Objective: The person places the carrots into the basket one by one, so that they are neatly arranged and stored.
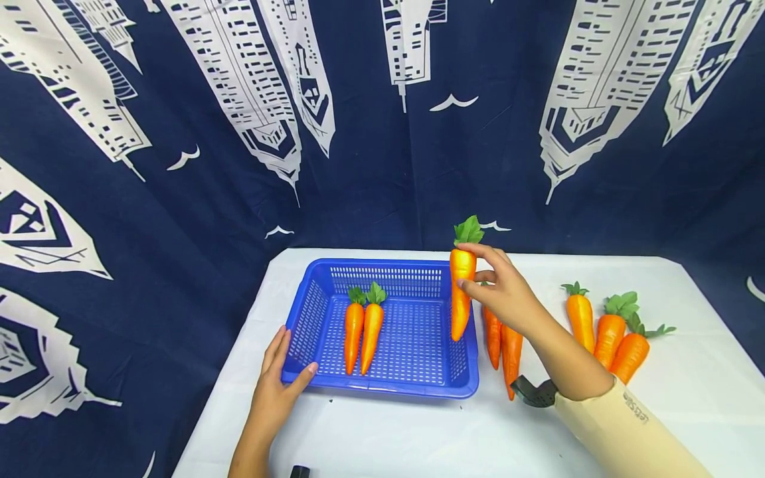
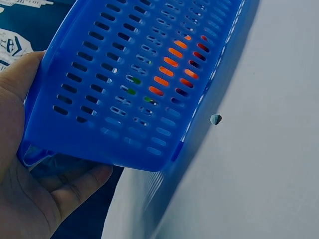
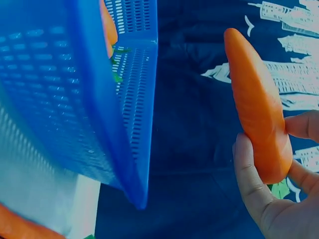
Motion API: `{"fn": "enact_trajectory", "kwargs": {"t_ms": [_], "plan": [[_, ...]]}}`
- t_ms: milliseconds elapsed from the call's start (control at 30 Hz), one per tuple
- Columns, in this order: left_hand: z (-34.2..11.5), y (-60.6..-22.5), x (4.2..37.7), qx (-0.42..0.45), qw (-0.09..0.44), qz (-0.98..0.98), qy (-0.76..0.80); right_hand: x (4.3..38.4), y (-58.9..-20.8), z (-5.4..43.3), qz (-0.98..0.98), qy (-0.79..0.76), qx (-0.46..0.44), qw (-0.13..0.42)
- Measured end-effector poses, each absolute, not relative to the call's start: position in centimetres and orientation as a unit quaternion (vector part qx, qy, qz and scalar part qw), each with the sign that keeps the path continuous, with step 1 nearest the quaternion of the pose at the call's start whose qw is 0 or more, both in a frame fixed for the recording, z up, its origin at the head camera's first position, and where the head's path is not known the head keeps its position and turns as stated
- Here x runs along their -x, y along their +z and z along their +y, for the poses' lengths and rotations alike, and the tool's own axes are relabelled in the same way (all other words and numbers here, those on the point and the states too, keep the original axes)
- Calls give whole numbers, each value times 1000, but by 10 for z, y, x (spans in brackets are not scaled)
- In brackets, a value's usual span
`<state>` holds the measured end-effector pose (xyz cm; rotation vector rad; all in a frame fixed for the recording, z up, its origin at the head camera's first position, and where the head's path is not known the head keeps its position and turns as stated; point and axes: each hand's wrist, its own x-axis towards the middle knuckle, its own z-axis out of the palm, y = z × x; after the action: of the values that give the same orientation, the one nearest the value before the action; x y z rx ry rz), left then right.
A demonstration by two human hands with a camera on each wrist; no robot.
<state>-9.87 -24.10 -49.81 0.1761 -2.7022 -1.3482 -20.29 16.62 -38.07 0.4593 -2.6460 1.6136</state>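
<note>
A blue plastic basket (image 1: 394, 388) stands on the table, with two orange carrots (image 1: 372, 332) lying side by side inside, leafy tops away from me. My left hand (image 1: 276, 378) holds the basket's near left corner, thumb at the front rim and fingers along the left side; the left wrist view shows the slotted basket wall (image 2: 119, 74) close up. With thumb and fingers, my right hand (image 1: 499, 285) pinches another carrot (image 1: 461, 285) near its leafy top. This carrot is held tip down over the basket's right rim, and the right wrist view shows its whole body (image 3: 259, 109).
Just right of the basket lie two carrots (image 1: 511, 352), partly behind my right hand. Farther right rest three more, including one carrot (image 1: 580, 318) with short leaves; my forearm covers parts of them. A dark blue cloth (image 1: 370, 179) with white building prints hangs behind the white table (image 1: 388, 431).
</note>
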Motion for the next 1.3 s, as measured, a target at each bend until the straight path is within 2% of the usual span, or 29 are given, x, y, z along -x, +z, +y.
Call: {"fn": "enact_trajectory", "kwargs": {"t_ms": [667, 1300], "plan": [[-239, -496, 99, -62, 52, -892, -445, 229, -376, 112, -831, 523, -191, -25], [-239, -495, 99, -63, 48, -892, -445, 245, -408, 62, -814, 534, -193, -119]]}}
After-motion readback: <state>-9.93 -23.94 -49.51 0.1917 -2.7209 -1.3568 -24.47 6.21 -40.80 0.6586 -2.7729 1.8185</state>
